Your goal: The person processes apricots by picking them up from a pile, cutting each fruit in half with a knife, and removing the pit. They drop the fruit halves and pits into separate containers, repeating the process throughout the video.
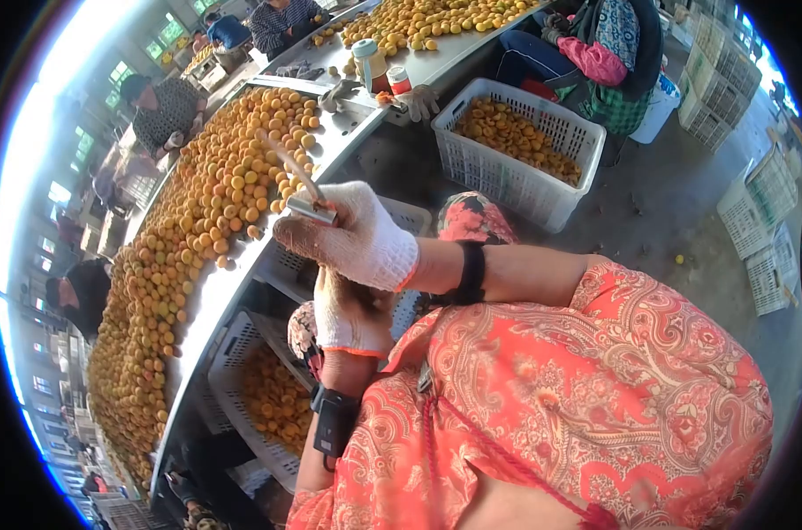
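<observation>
My right hand (361,231), in a white knitted glove with stained fingers, is closed on a small metal tool (312,210). A thin, blurred brown strip points up and left from the tool. Directly beneath, my left hand (352,316) wears a similar glove with brown stains; its fingers are hidden by the right hand. Both hands are in front of my body, beside the edge of a metal table (208,320). Whole orange fruits (242,181) are heaped along that table.
A white crate (507,181) of orange fruit pieces stands beyond my hands; another crate (233,367) is below the table edge. A jug (368,66), a small container (398,80) and a loose glove (417,103) lie near the table corner. Several people sit nearby; stacked crates stand right.
</observation>
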Motion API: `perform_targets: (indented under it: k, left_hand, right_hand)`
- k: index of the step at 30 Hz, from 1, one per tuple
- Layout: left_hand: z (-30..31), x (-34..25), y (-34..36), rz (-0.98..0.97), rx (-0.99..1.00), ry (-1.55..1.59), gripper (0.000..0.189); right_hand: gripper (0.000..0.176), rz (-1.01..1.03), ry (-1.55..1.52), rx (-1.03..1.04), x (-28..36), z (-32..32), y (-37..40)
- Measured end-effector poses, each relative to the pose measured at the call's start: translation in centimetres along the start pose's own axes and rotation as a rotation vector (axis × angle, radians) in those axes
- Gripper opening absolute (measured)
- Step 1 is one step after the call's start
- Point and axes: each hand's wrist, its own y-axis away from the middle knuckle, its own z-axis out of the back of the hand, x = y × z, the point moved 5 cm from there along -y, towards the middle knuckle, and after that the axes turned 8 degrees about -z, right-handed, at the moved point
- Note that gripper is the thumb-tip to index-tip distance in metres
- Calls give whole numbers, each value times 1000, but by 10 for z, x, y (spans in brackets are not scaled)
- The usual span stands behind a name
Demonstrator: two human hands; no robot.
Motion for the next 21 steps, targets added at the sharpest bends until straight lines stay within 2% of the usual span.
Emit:
perform_targets:
  k: [2, 5, 6, 7, 9, 10, 11, 13, 14, 15, 17, 19, 21]
  left_hand:
    - [-2, 12, 2, 94, -330, 162, 21]
    - [-4, 18, 1, 25, -379, 202, 20]
    - [5, 21, -1, 4, -247, 104, 22]
    - [15, 29, -2, 0, -246, 97, 22]
    - [14, 26, -5, -255, -8, -448, 26]
    - [24, 38, -7, 13, -180, 61, 29]
    - [25, 35, -7, 7, -182, 55, 29]
    - [6, 15, -4, -125, -105, -235, 45]
    - [-15, -3, 4, -137, 31, -853, 42]
    - [-15, -3, -1, -138, 30, -854, 42]
    - [0, 14, -3, 174, -347, 273, 33]
    - [-4, 14, -1, 168, -338, 260, 31]
    - [1, 20, -1, 159, -325, 246, 29]
  right_hand:
    - [17, 91, 43, 6, -15, -3, -3]
    - [22, 191, 102, -64, -20, -2, -3]
    - [24, 222, 142, -94, -20, -1, -2]
    - [24, 227, 137, -96, -18, 1, -1]
    - [19, 160, 173, -4, -18, 1, 3]
    - [20, 224, 231, -30, -14, 2, 4]
    - [20, 229, 226, -28, -15, 2, 3]
    - [21, 186, 218, -65, -19, 4, 2]
    - [22, 159, 113, -73, -20, 5, 0]
    - [22, 160, 112, -72, -19, 5, -1]
    - [26, 103, 10, -136, -21, 10, -4]
    - [27, 115, 58, -157, -22, 9, -3]
    - [22, 85, 110, -83, -27, 5, -2]
